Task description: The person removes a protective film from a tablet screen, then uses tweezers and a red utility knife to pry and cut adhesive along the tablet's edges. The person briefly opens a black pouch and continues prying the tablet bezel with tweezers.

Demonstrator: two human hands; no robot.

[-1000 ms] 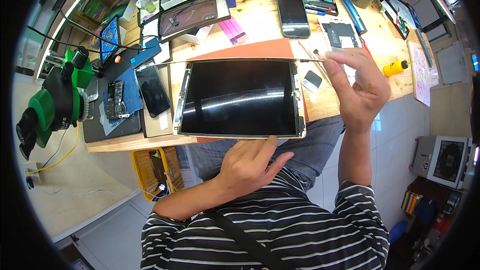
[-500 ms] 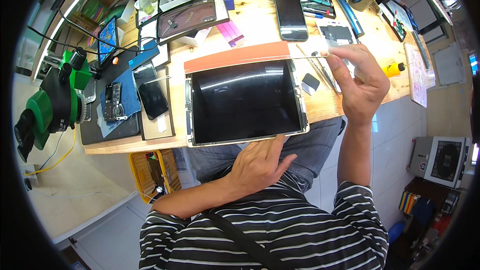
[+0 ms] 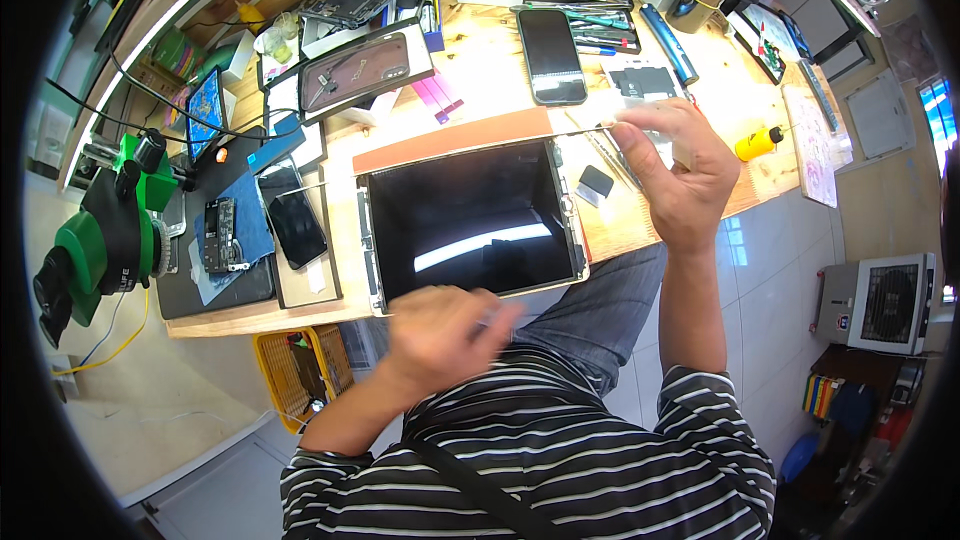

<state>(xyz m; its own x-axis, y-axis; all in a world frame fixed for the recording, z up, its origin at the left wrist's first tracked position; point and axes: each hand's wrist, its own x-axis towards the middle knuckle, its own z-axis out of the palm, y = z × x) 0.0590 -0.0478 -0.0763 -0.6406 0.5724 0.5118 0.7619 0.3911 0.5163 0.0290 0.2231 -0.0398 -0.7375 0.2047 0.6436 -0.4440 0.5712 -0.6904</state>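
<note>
Right hand point(image 3: 672, 172) pinches the glass panel's point(image 3: 470, 138) corner above the tablet point(image 3: 470, 222); blurred left hand point(image 3: 440, 335) seemingly hovers below.

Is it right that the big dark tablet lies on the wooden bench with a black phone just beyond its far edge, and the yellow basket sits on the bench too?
Not quite: in the head view the yellow basket sits below the bench's near edge, not on it. The tablet and phone are as you said.

A black phone point(image 3: 552, 55) is laid face up at the far side of the wooden bench. A green clamp stand point(image 3: 95, 240) is set at the left, a yellow basket point(image 3: 300, 370) is seen beneath the near edge, and a small yellow bottle point(image 3: 757, 143) lies at the right.
</note>
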